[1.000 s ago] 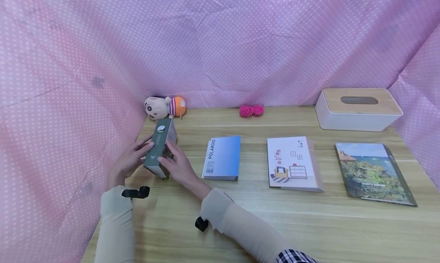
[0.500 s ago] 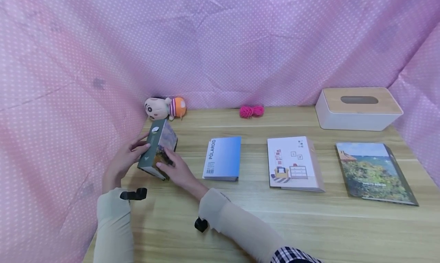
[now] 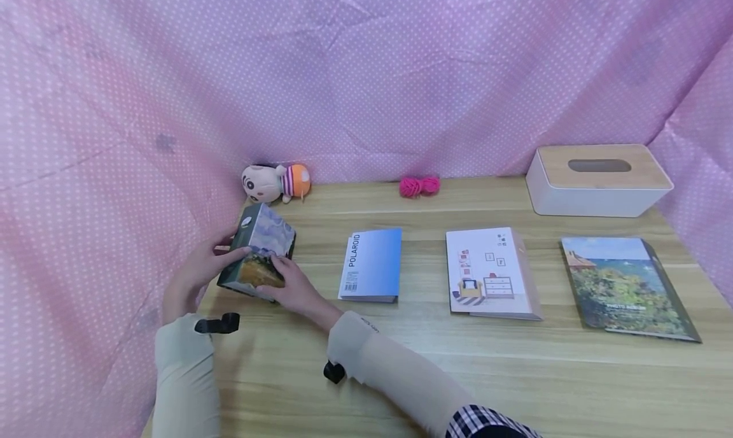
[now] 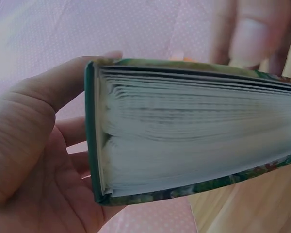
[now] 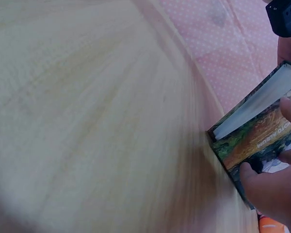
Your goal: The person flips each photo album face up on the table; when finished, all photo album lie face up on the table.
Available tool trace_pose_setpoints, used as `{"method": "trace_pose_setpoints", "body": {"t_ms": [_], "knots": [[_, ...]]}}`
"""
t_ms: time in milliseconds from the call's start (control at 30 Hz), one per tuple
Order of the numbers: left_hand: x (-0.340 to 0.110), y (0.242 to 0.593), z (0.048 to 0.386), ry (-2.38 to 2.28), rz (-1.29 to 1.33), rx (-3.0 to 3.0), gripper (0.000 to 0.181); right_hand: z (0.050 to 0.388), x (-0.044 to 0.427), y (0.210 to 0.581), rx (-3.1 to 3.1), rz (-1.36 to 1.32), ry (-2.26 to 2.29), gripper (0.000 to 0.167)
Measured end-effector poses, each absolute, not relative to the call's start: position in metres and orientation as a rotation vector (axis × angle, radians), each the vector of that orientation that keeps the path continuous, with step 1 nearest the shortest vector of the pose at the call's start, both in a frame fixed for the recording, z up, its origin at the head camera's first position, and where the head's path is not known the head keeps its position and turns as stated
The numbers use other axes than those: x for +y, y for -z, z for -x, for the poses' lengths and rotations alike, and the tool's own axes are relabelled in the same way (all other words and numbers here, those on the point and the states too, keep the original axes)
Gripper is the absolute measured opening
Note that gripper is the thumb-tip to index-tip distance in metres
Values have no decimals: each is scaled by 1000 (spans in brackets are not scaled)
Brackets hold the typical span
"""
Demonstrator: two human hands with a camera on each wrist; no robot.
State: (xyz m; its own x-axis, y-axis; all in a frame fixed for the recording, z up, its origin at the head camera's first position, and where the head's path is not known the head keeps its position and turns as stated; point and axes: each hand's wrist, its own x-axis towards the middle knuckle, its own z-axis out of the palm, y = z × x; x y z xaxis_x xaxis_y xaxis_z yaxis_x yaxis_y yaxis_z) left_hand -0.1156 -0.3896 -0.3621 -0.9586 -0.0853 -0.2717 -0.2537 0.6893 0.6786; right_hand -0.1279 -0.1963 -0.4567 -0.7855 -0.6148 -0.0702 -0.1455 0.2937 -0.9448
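Note:
A thick photo album (image 3: 272, 231) with a dark green spine and a painted cover is tilted at the table's left side, its right edge low near the tabletop. My left hand (image 3: 197, 272) grips it along the spine, thumb over the cover; in the left wrist view its fingers lie behind the spine and the album's page block (image 4: 194, 131) faces the camera. My right hand (image 3: 300, 291) rests its fingertips on the painted cover. In the right wrist view, the thumb and a finger of the right hand (image 5: 276, 187) touch the album's cover (image 5: 247, 141).
A plush doll (image 3: 275, 183) lies just behind the album. Rightward on the wooden table (image 3: 424, 361) are a blue POLAROID album (image 3: 375, 263), a white album (image 3: 487, 260) and a landscape-covered photo album (image 3: 624, 285). Pink yarn (image 3: 419, 186) and a tissue box (image 3: 598, 193) stand behind.
The album has turned from spine-up to leaning over leftward, so its painted cover now faces up. Both hands have shifted slightly left with it. The other things stay in place.

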Motion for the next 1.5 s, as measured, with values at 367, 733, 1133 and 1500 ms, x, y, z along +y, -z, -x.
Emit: {"method": "trace_pose_setpoints", "body": {"t_ms": [367, 733, 1133, 1500], "knots": [[-406, 372, 109, -1150, 335, 2650, 80, 127, -198, 464, 2267, 654, 1340, 69], [-422, 401, 97, -1367, 375, 2536, 72, 126, -197, 466, 2311, 590, 1287, 70], [-428, 429, 97, -1456, 536, 2407, 66, 122, -197, 469, 2362, 565, 1286, 74], [-427, 436, 105, -1380, 525, 2437, 60, 125, -199, 473, 2394, 628, 1229, 75]]}}
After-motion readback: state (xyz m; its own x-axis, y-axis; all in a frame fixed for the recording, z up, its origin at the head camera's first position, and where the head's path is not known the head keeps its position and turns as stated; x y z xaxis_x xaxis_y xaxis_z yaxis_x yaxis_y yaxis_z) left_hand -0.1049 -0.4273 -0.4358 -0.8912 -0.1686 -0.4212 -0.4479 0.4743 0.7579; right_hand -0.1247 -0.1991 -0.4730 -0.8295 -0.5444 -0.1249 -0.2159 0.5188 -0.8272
